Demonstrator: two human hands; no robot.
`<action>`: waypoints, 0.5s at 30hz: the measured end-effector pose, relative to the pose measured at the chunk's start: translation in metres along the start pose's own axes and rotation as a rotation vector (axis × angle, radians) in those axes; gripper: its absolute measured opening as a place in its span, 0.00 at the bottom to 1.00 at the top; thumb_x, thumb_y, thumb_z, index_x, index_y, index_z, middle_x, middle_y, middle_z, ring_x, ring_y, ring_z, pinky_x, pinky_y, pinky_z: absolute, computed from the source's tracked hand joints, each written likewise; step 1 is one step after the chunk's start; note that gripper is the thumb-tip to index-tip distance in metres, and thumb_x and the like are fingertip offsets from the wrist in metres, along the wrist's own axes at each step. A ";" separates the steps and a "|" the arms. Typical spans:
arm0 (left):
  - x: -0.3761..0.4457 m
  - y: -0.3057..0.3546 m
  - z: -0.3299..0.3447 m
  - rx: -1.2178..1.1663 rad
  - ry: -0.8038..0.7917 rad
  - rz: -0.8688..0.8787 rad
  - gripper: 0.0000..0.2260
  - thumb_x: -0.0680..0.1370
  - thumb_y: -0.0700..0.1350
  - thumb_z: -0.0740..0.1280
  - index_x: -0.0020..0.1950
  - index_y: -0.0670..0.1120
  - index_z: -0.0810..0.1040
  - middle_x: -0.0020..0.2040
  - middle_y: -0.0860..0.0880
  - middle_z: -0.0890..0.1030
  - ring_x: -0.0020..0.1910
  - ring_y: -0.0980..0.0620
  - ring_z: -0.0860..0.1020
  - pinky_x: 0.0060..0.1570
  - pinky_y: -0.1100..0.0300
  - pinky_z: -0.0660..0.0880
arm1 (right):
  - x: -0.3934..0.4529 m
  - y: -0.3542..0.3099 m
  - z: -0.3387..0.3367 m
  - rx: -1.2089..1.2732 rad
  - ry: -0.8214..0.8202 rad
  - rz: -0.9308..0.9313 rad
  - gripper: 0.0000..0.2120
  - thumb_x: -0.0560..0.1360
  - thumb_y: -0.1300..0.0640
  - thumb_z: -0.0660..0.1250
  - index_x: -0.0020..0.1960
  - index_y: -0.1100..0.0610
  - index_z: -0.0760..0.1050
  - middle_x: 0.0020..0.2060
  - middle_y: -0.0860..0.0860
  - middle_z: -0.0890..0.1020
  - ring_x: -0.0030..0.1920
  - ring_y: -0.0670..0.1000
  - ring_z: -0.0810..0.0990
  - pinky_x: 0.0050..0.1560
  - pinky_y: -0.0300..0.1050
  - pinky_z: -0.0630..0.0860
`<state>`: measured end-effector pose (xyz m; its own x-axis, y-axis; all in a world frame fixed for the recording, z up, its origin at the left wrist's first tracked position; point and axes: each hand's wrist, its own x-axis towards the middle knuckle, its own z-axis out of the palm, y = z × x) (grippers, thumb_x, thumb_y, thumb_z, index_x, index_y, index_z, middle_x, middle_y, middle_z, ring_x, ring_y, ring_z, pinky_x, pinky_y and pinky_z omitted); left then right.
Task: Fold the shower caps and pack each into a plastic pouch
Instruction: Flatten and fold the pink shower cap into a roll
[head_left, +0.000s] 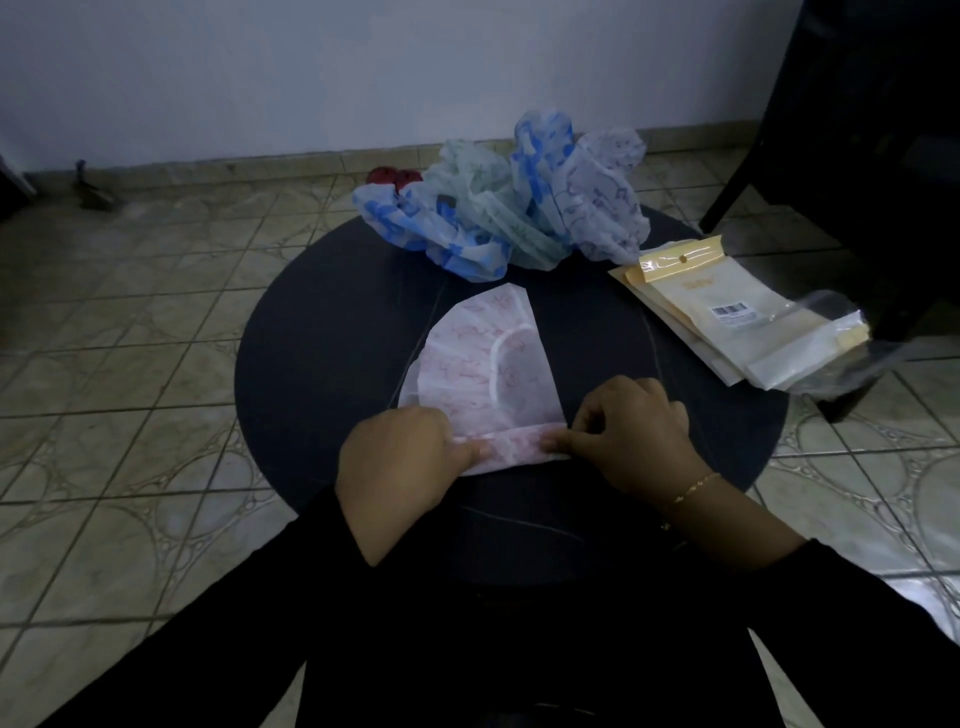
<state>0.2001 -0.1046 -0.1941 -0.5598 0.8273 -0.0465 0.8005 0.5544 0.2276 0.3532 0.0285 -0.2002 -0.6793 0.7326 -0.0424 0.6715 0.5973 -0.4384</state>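
A person in black sleeves works a pink-printed shower cap (483, 358) on a round dark worktop (322, 332), seen from a head-worn camera. The cap lies flattened into a fan shape near the worktop's near edge, its straight folded side running away toward the far edge, its white elastic band showing as a curve through the thin plastic. The strip of the cap closest to the person is turned over on itself into a narrow band. The left hand (410, 447) lies over the left end of that band, fingers (470, 453) extended and pressing it flat against the worktop. The right hand (631, 434), a thin gold bracelet (693, 488) at its wrist, holds the right end of the band, fingers curled and pinching the fold.

At the far edge sits a loose heap of unfolded shower caps (509, 208), blue-patterned, pale green and white with a faint print, touching and overlapping one another. A small red object (389, 176) shows behind the heap; what it is cannot be told. Along the right edge lies a stack of plastic pouches (727, 317) with yellow header strips, the top one bearing a barcode label, the outermost overhanging the rim. A dark chair (857, 130) stands beyond on the tiled floor (130, 312).
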 end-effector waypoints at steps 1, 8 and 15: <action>-0.002 0.000 0.002 0.056 0.095 0.052 0.22 0.71 0.67 0.63 0.39 0.47 0.75 0.38 0.53 0.76 0.40 0.52 0.75 0.41 0.57 0.71 | 0.000 0.001 0.001 -0.007 0.010 -0.017 0.13 0.68 0.37 0.68 0.38 0.46 0.73 0.49 0.43 0.72 0.59 0.49 0.66 0.53 0.45 0.58; 0.003 -0.012 0.022 -0.032 0.270 0.534 0.08 0.71 0.50 0.64 0.38 0.51 0.83 0.37 0.55 0.80 0.39 0.54 0.76 0.42 0.66 0.65 | -0.010 0.004 0.007 -0.251 0.125 -0.235 0.15 0.74 0.39 0.61 0.59 0.38 0.75 0.64 0.46 0.70 0.65 0.52 0.63 0.58 0.50 0.61; 0.001 -0.023 0.014 -0.144 0.077 0.467 0.24 0.71 0.63 0.57 0.53 0.50 0.83 0.49 0.55 0.82 0.50 0.55 0.77 0.49 0.61 0.73 | -0.012 0.012 0.004 -0.290 0.020 -0.260 0.22 0.72 0.32 0.57 0.64 0.35 0.70 0.69 0.45 0.64 0.69 0.51 0.57 0.60 0.49 0.58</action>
<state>0.1840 -0.1158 -0.2131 -0.1671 0.9723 0.1634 0.9350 0.1037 0.3391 0.3683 0.0252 -0.2084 -0.8338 0.5493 0.0555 0.5356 0.8291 -0.1605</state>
